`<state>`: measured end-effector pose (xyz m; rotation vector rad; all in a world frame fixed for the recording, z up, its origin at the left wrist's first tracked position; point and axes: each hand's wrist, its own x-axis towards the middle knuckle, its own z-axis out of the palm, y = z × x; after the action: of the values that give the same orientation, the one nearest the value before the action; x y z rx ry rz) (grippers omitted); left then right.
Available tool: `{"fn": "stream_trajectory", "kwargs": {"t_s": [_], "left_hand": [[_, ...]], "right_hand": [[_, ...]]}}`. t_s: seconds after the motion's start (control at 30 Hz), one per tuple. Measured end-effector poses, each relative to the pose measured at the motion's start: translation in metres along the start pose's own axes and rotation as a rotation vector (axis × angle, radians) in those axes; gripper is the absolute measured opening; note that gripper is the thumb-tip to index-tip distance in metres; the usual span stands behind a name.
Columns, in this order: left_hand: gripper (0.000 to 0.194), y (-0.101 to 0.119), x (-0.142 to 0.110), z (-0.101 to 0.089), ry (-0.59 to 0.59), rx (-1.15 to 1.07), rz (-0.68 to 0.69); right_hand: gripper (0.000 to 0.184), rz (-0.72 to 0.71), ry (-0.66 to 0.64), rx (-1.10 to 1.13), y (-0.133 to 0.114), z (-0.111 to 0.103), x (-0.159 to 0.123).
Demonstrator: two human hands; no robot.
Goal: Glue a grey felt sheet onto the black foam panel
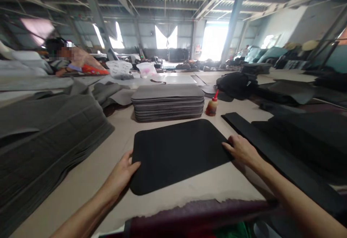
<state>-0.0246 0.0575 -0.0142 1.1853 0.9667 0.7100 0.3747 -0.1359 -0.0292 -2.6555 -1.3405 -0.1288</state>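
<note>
From the centre, a bright window point(162, 42) stands at twelve o'clock in the far wall. At ten, a co-worker point(74, 62); closer in, a white plastic bag point(119, 68). Between two and three, a black bundle point(233, 85).

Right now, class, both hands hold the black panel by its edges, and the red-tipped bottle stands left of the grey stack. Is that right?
Not quite: the bottle is on the wrong side. The head view shows it standing right of the grey stack. The left hand and right hand do hold the black panel by its edges.
</note>
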Motion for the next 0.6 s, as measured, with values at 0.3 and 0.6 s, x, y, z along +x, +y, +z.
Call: {"fn": "stream_trajectory", "kwargs": {"t_s": [0.3, 0.6], "left_hand": [[0.086, 0.004, 0.03, -0.013, 0.013, 0.261, 0.131], [0.074, -0.007, 0.046, -0.025, 0.115, 0.676, 0.325]], "right_hand": [[0.031, -0.024, 0.096, 0.109, 0.004, -0.001, -0.066], [0.042, -0.049, 0.162, 0.123, 0.006, 0.01, -0.066]]}}
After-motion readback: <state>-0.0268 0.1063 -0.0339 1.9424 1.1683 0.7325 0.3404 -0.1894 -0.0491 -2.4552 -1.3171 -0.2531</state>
